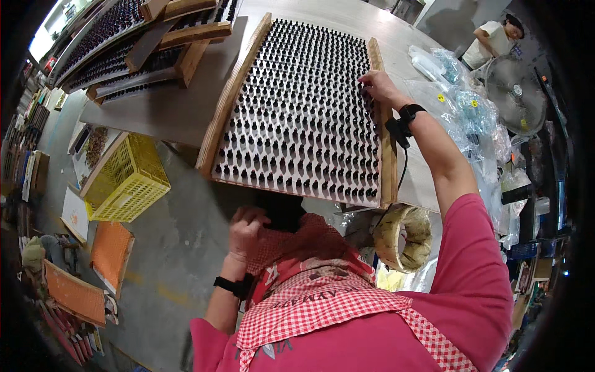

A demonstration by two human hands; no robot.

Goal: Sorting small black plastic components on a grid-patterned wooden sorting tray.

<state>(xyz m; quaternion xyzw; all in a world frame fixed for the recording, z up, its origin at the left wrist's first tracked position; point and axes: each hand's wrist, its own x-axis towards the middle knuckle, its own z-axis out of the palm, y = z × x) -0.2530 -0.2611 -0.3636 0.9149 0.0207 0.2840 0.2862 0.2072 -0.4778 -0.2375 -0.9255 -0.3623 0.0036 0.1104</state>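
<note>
A white board [232, 176] with wooden side rails lies across the table in front of me, with rows of small black upright pieces [297, 111] standing on it. My right hand [379, 87] reaches over the right rail near the far end. Its fingertips are pinched together at the outermost row, and what they hold, if anything, is too small to name. My left hand [246, 228] is held below the board's near edge, close to my apron [322, 310]. Its fingers are curled closed, and their inside is hidden from view.
More boards of black pieces [124, 56] are stacked at the left of the table [149, 118]. A yellow crate [133, 180] and orange panels [111, 254] are on the floor at left. Clear plastic bags [468, 108], a fan [515, 93] and another person [493, 43] are at right.
</note>
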